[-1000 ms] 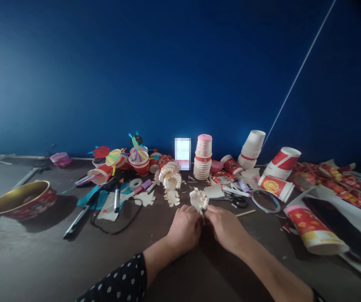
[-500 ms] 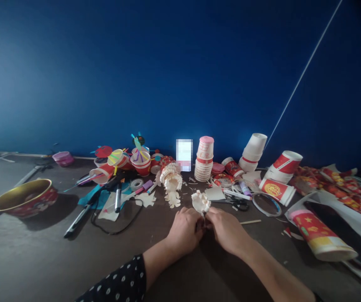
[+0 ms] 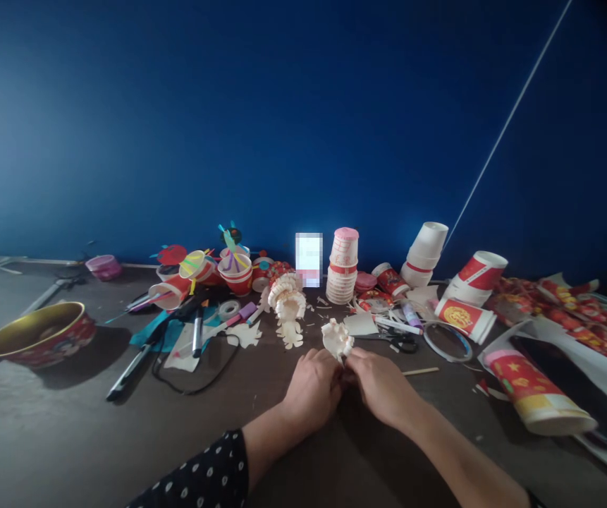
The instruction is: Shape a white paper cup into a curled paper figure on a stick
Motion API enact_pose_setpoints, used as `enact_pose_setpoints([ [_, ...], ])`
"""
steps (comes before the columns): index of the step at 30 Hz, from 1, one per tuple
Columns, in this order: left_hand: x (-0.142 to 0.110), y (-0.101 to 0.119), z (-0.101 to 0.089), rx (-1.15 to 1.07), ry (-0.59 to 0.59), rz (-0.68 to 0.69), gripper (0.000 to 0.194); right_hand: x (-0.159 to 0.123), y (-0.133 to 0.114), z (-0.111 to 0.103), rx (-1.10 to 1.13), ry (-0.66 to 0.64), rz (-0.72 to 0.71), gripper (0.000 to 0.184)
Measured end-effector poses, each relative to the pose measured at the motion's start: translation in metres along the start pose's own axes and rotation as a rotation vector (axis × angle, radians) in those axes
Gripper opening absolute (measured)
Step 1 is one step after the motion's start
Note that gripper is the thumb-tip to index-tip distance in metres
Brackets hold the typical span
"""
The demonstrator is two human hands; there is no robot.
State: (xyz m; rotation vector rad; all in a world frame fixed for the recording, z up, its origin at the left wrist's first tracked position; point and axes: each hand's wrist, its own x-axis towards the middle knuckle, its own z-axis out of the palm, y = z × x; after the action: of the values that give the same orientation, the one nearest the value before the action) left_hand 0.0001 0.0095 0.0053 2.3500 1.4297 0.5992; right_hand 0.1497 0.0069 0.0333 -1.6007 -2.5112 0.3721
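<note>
My left hand (image 3: 314, 386) and my right hand (image 3: 376, 381) meet at the middle of the table, fingers curled closed round the lower end of a white paper flower (image 3: 338, 339). Its cupped, curled petals stick up above my knuckles. My fingertips and the flower's lower part are hidden behind the backs of my hands. Just beyond and to the left stands a larger ruffled white paper flower (image 3: 287, 300), with a flat petal-shaped paper cutout (image 3: 289, 334) in front of it.
Stacked paper cups (image 3: 343, 271) stand at the back. On the left are a gold-rimmed bowl (image 3: 39, 335), markers (image 3: 197, 333) and decorated cups (image 3: 236, 274). On the right lie scissors (image 3: 403, 343), a tape roll (image 3: 448, 343), a wooden stick (image 3: 421, 371), a red cup (image 3: 538, 391) and a dark phone (image 3: 578, 395).
Both hands stay closed on the white paper flower, with only a slight shift of the fingers. The whole view has moved very slightly.
</note>
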Motion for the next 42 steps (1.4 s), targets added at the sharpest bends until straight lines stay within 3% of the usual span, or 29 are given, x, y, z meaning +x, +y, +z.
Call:
enact_pose_setpoints([
  [16, -0.001, 0.004, -0.003, -0.012, -0.031, -0.037, 0.008, -0.001, 0.015, 0.001, 0.148, 0.039, -0.054, 0.018],
  [23, 0.000, -0.004, 0.001, -0.047, -0.001, 0.006, 0.012, -0.002, 0.009, -0.002, 0.069, 0.047, -0.060, 0.019],
  [35, 0.001, -0.003, 0.001, -0.094, 0.010, -0.033, 0.007, -0.007, 0.014, -0.002, 0.137, 0.049, -0.045, 0.018],
  [42, 0.002, -0.005, 0.003, -0.085, -0.006, -0.039, 0.008, -0.006, 0.006, 0.000, 0.033, 0.054, -0.026, 0.015],
])
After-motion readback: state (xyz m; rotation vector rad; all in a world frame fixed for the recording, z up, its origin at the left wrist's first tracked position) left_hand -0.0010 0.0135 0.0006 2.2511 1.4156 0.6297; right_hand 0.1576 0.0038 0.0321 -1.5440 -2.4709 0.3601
